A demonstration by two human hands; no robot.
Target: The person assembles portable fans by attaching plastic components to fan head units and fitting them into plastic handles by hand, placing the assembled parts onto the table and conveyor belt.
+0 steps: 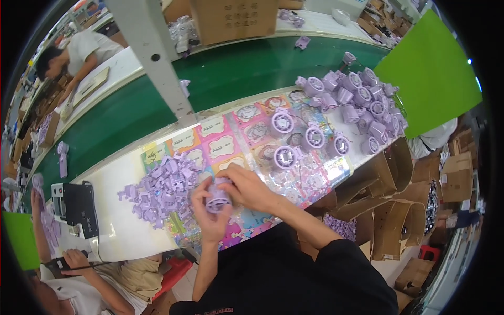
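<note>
In the head view, toward seven o'clock, the left hand is clasping a round lilac housing; the right hand, fingers curled, is touching its top. Small pieces are lying at the housing's nine o'clock.

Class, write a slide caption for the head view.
Left hand and right hand hold a round lilac part beside small lilac pieces.

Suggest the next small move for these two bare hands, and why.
Probably, the right hand should press gently on the lilac, round plastic housing: that hand already touches its upper side, while the left hand holds it from the left and below.
</note>
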